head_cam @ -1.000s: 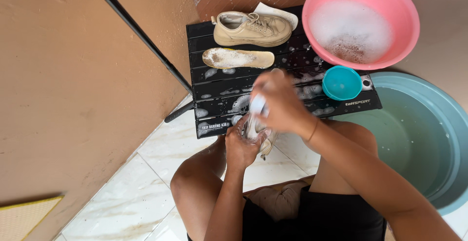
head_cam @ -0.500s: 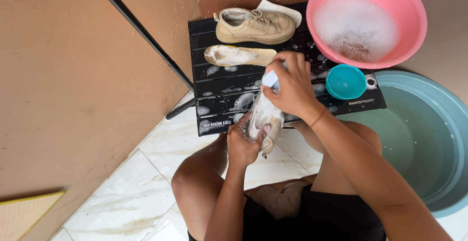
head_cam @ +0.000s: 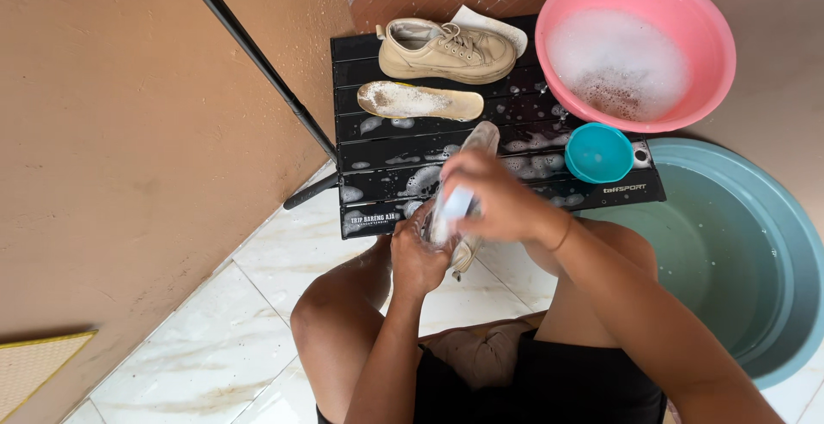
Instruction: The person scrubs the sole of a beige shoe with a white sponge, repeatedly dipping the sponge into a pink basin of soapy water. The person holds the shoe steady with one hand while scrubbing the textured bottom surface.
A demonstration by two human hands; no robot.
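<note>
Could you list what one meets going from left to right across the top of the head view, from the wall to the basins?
Tan wall → black pole → beige shoe on the black slatted table → pink basin of suds → edge of the grey-blue tub.

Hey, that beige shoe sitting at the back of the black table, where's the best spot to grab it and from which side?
Probably by the heel collar of the shoe, coming from above on its left end. The shoe stands upright on the table with its opening facing up and heel to the left, so fingers can hook inside there. The toe end lies close to the pink basin, leaving less room.
</note>
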